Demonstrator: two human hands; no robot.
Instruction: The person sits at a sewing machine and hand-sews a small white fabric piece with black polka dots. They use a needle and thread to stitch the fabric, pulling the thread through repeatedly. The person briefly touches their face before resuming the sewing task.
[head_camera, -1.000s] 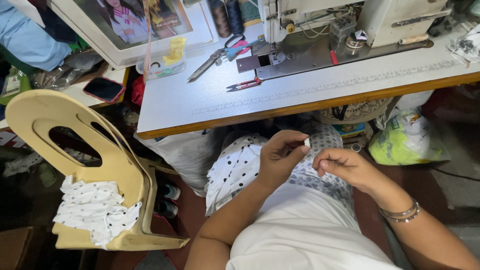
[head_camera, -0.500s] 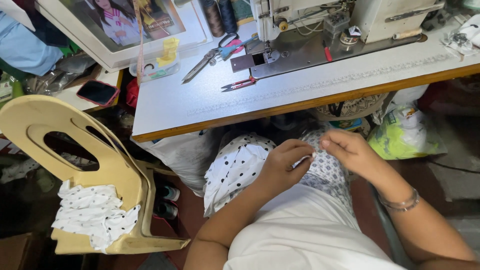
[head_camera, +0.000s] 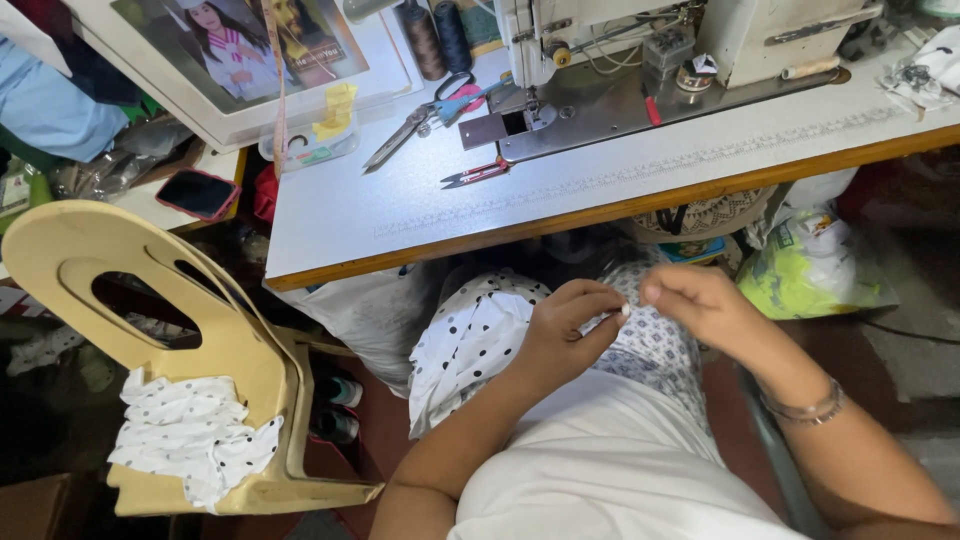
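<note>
Both hands meet over the lap, below the bench (head_camera: 400, 215): left hand (head_camera: 565, 335) pinches the dotted cloth (head_camera: 470, 340), right hand (head_camera: 700, 305) pinches something tiny (can't tell what).

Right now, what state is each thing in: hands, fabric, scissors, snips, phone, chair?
left hand: fingers curled, pinching something small and pale over the lap
right hand: fingertips pinched, close to the left hand
polka-dot fabric: bunched on the lap
large scissors: lying on the table, blades shut
red snips: lying flat near the machine
phone: screen dark, lying flat
plastic chair: holds crumpled dotted cloth
</note>
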